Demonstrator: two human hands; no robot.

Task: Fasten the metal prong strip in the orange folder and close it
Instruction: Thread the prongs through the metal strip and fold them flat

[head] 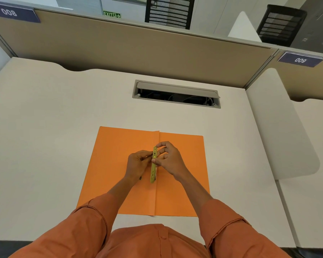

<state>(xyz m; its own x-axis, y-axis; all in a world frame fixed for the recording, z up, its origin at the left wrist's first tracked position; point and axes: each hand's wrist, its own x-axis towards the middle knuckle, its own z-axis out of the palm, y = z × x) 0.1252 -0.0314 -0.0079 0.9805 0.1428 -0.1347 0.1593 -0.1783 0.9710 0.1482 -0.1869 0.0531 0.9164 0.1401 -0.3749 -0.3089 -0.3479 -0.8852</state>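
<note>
The orange folder point(117, 174) lies open and flat on the white desk, its centre fold running away from me. A brass-coloured metal prong strip point(153, 171) stands along that fold, near the middle. My left hand point(138, 164) pinches the strip's upper part from the left. My right hand point(169, 159) grips the same upper part from the right, thumb on the strip's face and fingers curled over its top end. The strip's lower end is free, just above the folder.
A cable hatch point(176, 94) with its lid raised sits in the desk behind the folder. A tan partition wall point(119, 45) closes off the back. A white divider panel point(280, 123) stands at the right. Bare desk lies left of the folder.
</note>
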